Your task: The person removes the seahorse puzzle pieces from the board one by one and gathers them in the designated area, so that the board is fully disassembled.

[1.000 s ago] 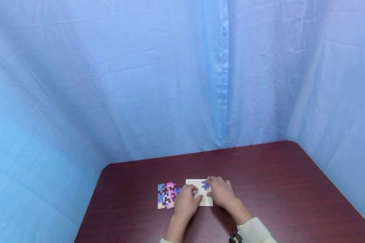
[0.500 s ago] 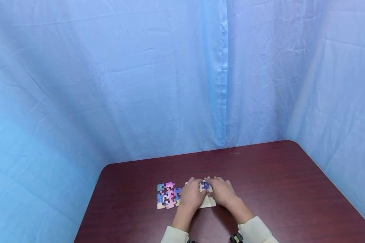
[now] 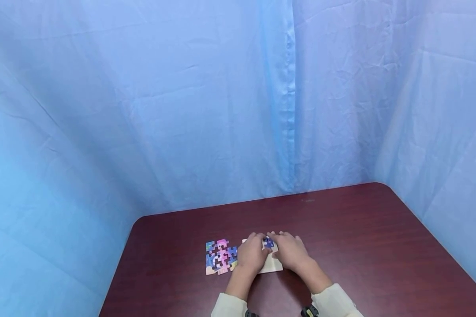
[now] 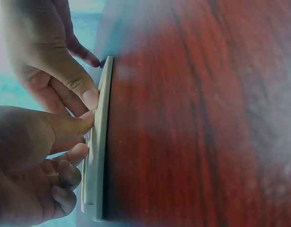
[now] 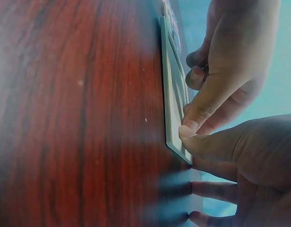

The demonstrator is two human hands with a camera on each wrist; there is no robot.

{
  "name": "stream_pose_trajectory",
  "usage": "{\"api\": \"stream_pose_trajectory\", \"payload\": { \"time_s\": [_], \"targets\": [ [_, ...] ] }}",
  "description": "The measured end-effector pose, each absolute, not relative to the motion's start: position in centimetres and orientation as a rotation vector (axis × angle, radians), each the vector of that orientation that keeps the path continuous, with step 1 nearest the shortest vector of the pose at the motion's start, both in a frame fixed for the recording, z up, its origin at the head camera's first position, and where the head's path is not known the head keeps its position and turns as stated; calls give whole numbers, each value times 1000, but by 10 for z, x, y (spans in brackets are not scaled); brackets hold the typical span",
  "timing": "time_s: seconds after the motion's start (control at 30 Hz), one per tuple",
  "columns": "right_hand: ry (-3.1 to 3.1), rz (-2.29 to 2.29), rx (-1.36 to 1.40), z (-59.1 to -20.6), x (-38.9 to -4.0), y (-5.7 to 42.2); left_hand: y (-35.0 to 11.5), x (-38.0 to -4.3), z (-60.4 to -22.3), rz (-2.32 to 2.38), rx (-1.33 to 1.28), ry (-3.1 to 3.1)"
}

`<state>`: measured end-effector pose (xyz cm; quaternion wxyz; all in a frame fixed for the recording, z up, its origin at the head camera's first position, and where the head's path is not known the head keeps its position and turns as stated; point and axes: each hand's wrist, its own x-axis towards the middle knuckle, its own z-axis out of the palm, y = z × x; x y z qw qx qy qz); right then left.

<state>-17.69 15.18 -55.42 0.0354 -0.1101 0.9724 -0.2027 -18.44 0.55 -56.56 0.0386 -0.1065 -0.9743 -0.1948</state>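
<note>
A pale, shallow puzzle tray [image 3: 271,265] lies on the table, with blue-purple jigsaw pieces [image 3: 268,242] showing at its far side between the hands. Over its left part, my left hand [image 3: 251,253] pinches what looks like a jigsaw piece between thumb and index finger; its other fingers curl inward in the left wrist view. That piece is mostly hidden. From the right, my right hand [image 3: 289,250] rests its thumb on the tray close to the left thumb. Its other fingers spread fairly straight, some tips touching the table beyond the tray in the right wrist view.
Left of the tray lies a cluster of several colourful jigsaw pieces [image 3: 221,256], pink, blue and cream. The dark red-brown table [image 3: 341,237] has rounded far corners. Blue cloth curtains [image 3: 206,110] hang behind it and at both sides.
My left hand has moved right and slightly forward, up to the blue-purple pieces beside the right hand. The tray has turned slightly. The right hand has stayed nearly in place.
</note>
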Motion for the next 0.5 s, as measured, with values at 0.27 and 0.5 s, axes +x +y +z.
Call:
{"api": "stream_pose_trajectory", "payload": {
  "time_s": [0.27,0.5],
  "targets": [
    [2988,-640,-351,-558,-178,150,4,-186,-564,-531,-369,-3017],
    [2995,-637,-336,-558,-177,151,7,-183,-564,-493,-366,-3016]
  ]
}}
